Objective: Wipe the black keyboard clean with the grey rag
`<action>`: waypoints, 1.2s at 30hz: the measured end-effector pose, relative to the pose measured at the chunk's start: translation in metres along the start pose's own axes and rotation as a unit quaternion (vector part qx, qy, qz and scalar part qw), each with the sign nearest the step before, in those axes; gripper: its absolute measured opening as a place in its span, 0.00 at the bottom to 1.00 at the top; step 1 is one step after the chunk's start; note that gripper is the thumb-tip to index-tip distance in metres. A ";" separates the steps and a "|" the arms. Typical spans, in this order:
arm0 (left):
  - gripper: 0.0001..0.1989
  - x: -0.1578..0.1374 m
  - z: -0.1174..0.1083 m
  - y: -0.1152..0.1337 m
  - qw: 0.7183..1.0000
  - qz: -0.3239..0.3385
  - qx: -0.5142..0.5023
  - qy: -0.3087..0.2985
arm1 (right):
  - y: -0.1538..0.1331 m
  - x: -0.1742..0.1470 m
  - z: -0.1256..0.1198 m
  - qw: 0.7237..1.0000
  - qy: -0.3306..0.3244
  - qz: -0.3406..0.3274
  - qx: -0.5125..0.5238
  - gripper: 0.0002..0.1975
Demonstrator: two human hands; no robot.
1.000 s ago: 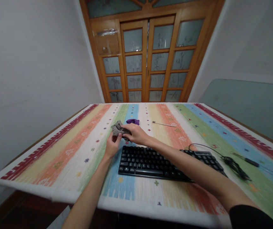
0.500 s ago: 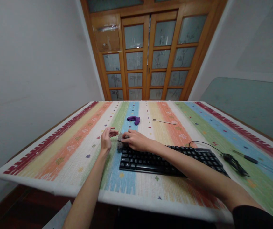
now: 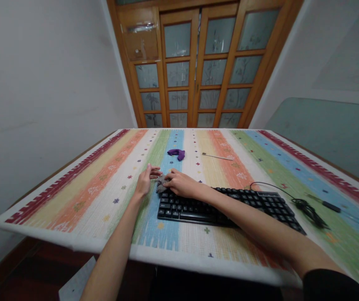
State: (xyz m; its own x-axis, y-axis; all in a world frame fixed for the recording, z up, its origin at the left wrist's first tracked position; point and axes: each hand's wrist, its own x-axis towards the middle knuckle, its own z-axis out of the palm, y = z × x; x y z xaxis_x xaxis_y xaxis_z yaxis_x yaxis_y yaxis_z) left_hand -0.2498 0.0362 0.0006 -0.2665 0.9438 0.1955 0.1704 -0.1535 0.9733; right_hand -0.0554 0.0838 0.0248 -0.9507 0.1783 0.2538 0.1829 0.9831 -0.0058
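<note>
A black keyboard (image 3: 198,216) lies on the striped tablecloth, partly covered by my right forearm. My right hand (image 3: 182,184) is closed on a crumpled grey cloth (image 3: 161,184) at the keyboard's far left corner. Its fingertips press into the cloth, which covers that corner. Just left of the cloth, my left hand (image 3: 144,180) is held with its fingers apart and pointing toward it. Nothing shows in the left hand; I cannot tell whether its fingertips touch the cloth.
Beyond my hands lie a bunched purple cloth (image 3: 179,154) and a thin stick with a small head (image 3: 219,157). At the right are the keyboard's bundled cable (image 3: 309,212) and a screwdriver-like tool with a dark handle (image 3: 332,206). Wooden glazed doors (image 3: 196,69) stand behind the table.
My left hand has moved right, closer to the grey cloth. The cloth has become more bunched under my right hand. The camera view has shifted slightly.
</note>
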 end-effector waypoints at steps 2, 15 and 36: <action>0.39 -0.001 0.001 0.001 1.000 0.005 0.004 0.001 | 0.002 -0.001 0.001 1.000 -0.008 0.014 -0.006 0.12; 0.31 0.002 -0.001 0.001 0.999 0.011 0.038 -0.017 | 0.035 -0.023 -0.003 0.985 0.128 0.108 0.041 0.19; 0.09 -0.003 -0.004 0.004 0.981 -0.021 0.122 -0.148 | 0.029 -0.023 0.003 0.987 -0.010 0.122 0.107 0.14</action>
State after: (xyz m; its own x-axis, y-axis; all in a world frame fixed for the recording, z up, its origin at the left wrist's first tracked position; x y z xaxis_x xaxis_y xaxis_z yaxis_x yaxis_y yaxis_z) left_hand -0.2518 0.0321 0.0044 0.0028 0.9970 0.0780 0.3972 -0.0726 0.9148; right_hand -0.0286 0.1083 0.0161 -0.8896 0.4104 0.2006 0.3528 0.8962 -0.2690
